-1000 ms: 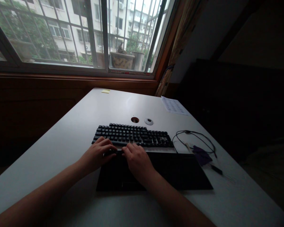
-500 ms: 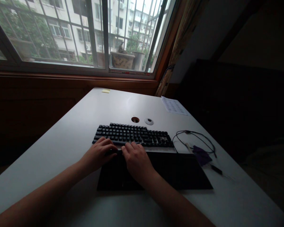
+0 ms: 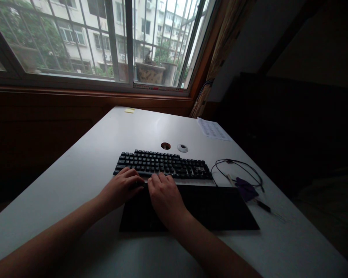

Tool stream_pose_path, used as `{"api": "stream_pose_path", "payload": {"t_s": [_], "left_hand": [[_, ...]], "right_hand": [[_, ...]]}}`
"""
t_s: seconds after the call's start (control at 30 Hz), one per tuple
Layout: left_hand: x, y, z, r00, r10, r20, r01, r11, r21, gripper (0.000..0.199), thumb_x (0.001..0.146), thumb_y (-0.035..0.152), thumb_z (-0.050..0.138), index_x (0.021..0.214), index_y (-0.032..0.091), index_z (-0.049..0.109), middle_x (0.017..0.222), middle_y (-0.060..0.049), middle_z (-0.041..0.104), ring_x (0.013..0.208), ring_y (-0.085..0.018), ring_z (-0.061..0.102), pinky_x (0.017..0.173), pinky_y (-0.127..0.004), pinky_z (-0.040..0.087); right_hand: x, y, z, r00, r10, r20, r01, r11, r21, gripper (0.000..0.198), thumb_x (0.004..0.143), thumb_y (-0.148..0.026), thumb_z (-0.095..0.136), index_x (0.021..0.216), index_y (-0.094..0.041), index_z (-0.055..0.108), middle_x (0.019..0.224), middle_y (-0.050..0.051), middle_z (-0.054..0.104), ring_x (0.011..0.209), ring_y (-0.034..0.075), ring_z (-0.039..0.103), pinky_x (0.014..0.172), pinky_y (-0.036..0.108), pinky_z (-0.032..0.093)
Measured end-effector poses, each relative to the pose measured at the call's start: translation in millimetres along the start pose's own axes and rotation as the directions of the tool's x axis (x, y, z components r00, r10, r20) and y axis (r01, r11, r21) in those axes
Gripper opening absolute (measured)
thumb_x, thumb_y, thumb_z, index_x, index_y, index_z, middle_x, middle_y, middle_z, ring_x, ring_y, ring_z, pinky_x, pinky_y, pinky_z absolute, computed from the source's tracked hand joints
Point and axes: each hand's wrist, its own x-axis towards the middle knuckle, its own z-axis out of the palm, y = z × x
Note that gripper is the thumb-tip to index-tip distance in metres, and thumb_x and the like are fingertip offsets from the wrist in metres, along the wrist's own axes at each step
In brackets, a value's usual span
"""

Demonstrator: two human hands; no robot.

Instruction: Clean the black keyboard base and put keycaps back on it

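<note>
A black-keyed keyboard (image 3: 162,162) with a pale front strip lies across the desk. In front of it, along its near edge, is a flat black panel (image 3: 220,208). My left hand (image 3: 124,187) is at the keyboard's front left, fingers curled over its near edge and thumb tucked in by the panel. My right hand (image 3: 165,193) sits close beside it, fingers bent together over the front edge where keyboard and panel meet. Both hands appear closed on that edge; my hands partly hide the contact. At the keyboard's right side several keys look paler or absent.
Right of the keyboard are a looped black cable (image 3: 240,164), a purple cloth-like piece (image 3: 246,189) and a dark-handled screwdriver-like tool (image 3: 263,205). Behind lie a round desk hole (image 3: 165,146), a white ring cover (image 3: 182,148), printed paper (image 3: 213,129) and a yellow note (image 3: 129,110).
My right hand has shifted very slightly left along the keyboard's front edge. My left hand keeps its place; the view has moved only a little.
</note>
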Motion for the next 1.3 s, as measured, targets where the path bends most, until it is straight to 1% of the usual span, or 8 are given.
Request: {"api": "stream_pose_path", "payload": {"t_s": [0.17,0.27,0.43,0.67,0.87,0.97,1.07,1.3], "left_hand": [[0.3,0.4,-0.5,1.0,-0.006,0.011,0.006,1.0,-0.012,0.016,0.091,0.017,0.073,0.105,0.024,0.071,0.099,-0.005,0.068,0.091,-0.024,0.055,0.081,-0.038,0.049],[0.3,-0.3,-0.4,1.0,-0.006,0.01,0.006,1.0,-0.01,0.014,0.092,0.019,0.073,0.105,0.024,0.072,0.099,-0.005,0.068,0.091,-0.024,0.056,0.081,-0.038,0.05],[-0.8,-3.1,1.6,1.0,-0.002,-0.014,0.002,1.0,-0.024,0.012,0.093,0.023,0.071,0.106,0.025,0.073,0.098,-0.005,0.068,0.09,-0.023,0.057,0.08,-0.038,0.05],[-1.8,-4.6,2.2,1.0,-0.002,-0.013,0.001,0.998,-0.059,0.014,0.093,0.021,0.072,0.107,0.025,0.073,0.099,-0.005,0.068,0.09,-0.024,0.058,0.08,-0.038,0.05],[-3.2,-5.3,3.3,1.0,-0.017,-0.02,0.015,0.996,-0.087,0.015,0.093,0.021,0.072,0.108,0.024,0.072,0.099,-0.005,0.066,0.092,-0.024,0.059,0.08,-0.038,0.051],[-3.9,-5.5,3.4,1.0,-0.025,-0.015,0.023,0.995,-0.101,0.015,0.093,0.021,0.072,0.108,0.024,0.072,0.1,-0.005,0.066,0.092,-0.023,0.06,0.08,-0.037,0.052],[-4.1,-5.3,3.3,1.0,-0.024,-0.019,0.022,0.994,-0.104,0.015,0.093,0.021,0.072,0.107,0.024,0.072,0.1,-0.005,0.066,0.092,-0.023,0.059,0.079,-0.037,0.052],[-3.2,-4.6,2.6,1.0,-0.023,0.007,0.023,0.996,-0.08,0.013,0.094,0.021,0.071,0.107,0.023,0.072,0.1,-0.006,0.065,0.092,-0.023,0.059,0.079,-0.038,0.052]], "right_hand": [[-1.3,1.9,-0.5,1.0,-0.01,-0.007,0.01,1.0,0.003,0.016,0.099,-0.01,0.054,0.105,-0.015,0.068,0.099,0.011,0.067,0.094,0.028,0.058,0.077,0.043,0.046],[-3.8,8.1,3.0,1.0,0.0,0.002,0.0,0.999,0.039,0.014,0.099,-0.011,0.056,0.105,-0.017,0.068,0.101,0.009,0.068,0.095,0.027,0.059,0.077,0.042,0.047],[-7.7,19.9,10.2,0.999,0.039,-0.013,-0.036,0.983,0.183,0.011,0.099,-0.021,0.065,0.109,-0.021,0.069,0.105,0.006,0.069,0.1,0.025,0.06,0.082,0.038,0.048],[-8.8,23.7,17.3,0.993,0.091,-0.078,-0.055,0.923,0.381,0.024,0.099,-0.028,0.067,0.122,-0.021,0.069,0.109,0.007,0.07,0.103,0.024,0.061,0.09,0.037,0.05],[-6.6,22.3,25.2,0.988,0.117,-0.101,-0.056,0.88,0.471,0.011,0.099,-0.023,0.066,0.107,-0.02,0.073,0.101,0.006,0.069,0.1,0.022,0.061,0.092,0.036,0.051],[-5.6,22.9,29.0,0.984,0.152,-0.098,-0.079,0.849,0.522,0.008,0.098,-0.022,0.069,0.104,-0.02,0.074,0.101,0.005,0.069,0.101,0.022,0.061,0.093,0.036,0.051],[-4.7,23.7,31.3,0.984,0.16,-0.083,-0.09,0.836,0.541,0.008,0.097,-0.022,0.07,0.104,-0.021,0.074,0.101,0.004,0.069,0.101,0.022,0.062,0.093,0.035,0.052],[-4.2,22.8,33.8,0.988,0.126,-0.084,-0.07,0.873,0.483,0.01,0.097,-0.02,0.068,0.107,-0.019,0.073,0.101,0.006,0.069,0.099,0.022,0.063,0.09,0.035,0.052]]}}
